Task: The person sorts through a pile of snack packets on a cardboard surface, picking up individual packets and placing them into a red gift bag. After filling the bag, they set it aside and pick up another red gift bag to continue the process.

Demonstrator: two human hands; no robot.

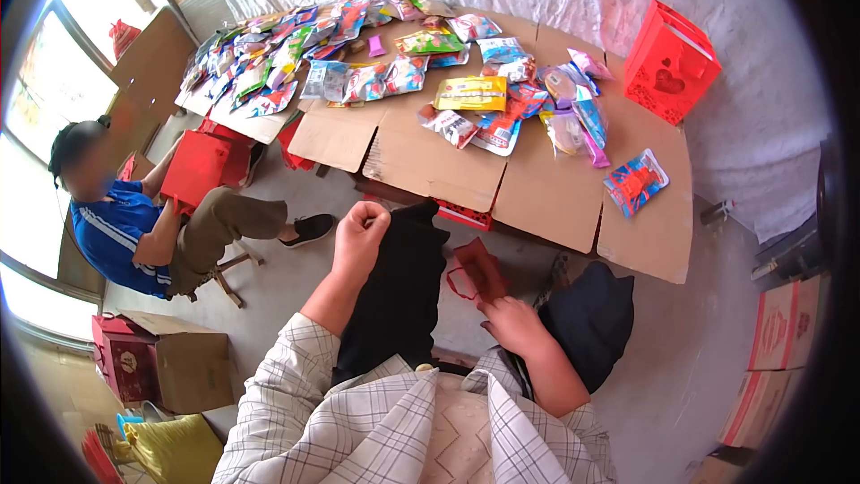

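My left hand (362,226) is raised over my dark-trousered left thigh, its fingers curled into a fist or pinch. Whatever it might hold is hidden. Down between my knees is a small red paper gift bag (482,271), tilted, with a red loop handle on its left. At the bag's lower edge is my right hand (518,324), fingers bent and seemingly gripping it; the exact contact is partly hidden. Ahead of both hands, colourful snack packets (470,94) lie on the cardboard-covered table (546,202), with one blue-and-red packet (637,183) apart at the right.
A red gift bag (670,63) with a heart stands at the table's right end. At left, a seated person (121,224) in blue holds a red bag (194,168). Cartons (784,323) are stacked at right. An open carton (190,358) and yellow sack (175,448) lie at lower left.
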